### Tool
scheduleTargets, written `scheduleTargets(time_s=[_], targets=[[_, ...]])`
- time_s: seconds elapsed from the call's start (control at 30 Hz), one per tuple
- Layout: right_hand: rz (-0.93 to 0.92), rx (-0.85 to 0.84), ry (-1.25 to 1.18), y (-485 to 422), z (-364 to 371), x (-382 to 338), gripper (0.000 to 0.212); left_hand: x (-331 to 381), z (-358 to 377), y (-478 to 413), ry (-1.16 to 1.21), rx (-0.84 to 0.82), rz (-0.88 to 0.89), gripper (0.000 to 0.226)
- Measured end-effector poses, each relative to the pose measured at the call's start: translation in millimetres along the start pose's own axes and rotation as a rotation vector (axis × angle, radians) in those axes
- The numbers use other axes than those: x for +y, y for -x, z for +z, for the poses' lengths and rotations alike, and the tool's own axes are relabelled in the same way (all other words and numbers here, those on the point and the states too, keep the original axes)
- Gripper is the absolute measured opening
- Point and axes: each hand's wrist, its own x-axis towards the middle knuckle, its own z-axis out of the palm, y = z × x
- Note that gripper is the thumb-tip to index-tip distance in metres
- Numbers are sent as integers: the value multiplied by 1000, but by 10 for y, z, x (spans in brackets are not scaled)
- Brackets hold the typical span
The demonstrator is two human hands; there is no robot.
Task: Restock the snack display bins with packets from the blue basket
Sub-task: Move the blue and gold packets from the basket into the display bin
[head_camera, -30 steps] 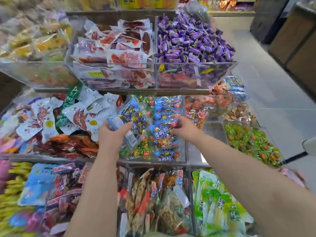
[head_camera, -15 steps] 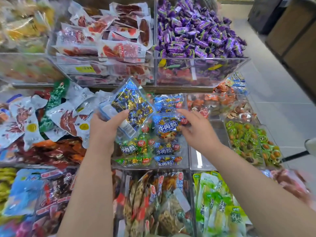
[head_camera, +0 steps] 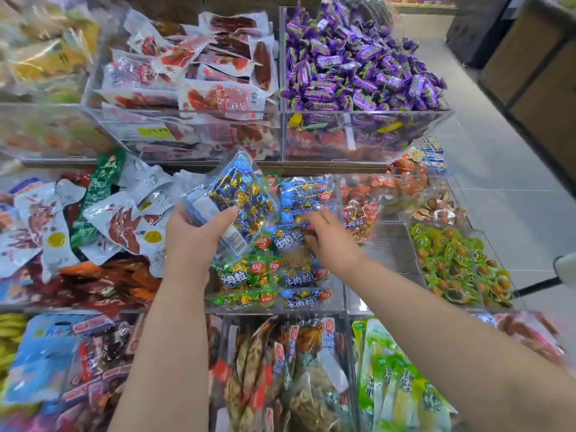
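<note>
Head view. Left hand (head_camera: 193, 241) grips a blue-edged packet (head_camera: 241, 198) full of gold-wrapped pieces. The thumb lies across the packet's front near the white label and the fingers curl behind it. The packet is tilted, held up just over the left part of the middle clear bin (head_camera: 277, 310), and does not rest on the stock.

Right hand (head_camera: 330, 241) reaches into the same bin. Its fingers are spread and mostly straight, and the fingertips (head_camera: 311, 218) lie on the blue packets (head_camera: 299, 279) stacked in the bin's right half; nothing is pinched as far as can be seen. Green packets (head_camera: 240, 275) with the same gold pieces fill the bin's left half. Both forearms are bare and come in from the bottom edge.

Around it:
- The upper shelf has a bin of purple wrapped candies (head_camera: 358, 67), with a bin of red-and-clear meat packets (head_camera: 202, 73) beside it on the left.
- Left of the middle bin is a loose heap of white packets (head_camera: 124, 219) with red print, with dark red ones below it.
- To the right is a bin of small round green-wrapped snacks (head_camera: 452, 263).
- The front row has brown snack packets (head_camera: 280, 369) under the middle bin and light green packets (head_camera: 399, 385) to the right.
- The far left and bottom edges are blurred.
</note>
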Motion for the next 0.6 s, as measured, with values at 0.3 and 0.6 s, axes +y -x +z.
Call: scheduleTargets(time_s=[0.3, 0.6], targets=[[-344, -125, 701, 145, 412, 137, 85, -70, -6, -5, -12, 47, -9, 29], [-91, -188, 706, -261, 453, 143, 106, -79, 34, -76, -63, 15, -28, 30]])
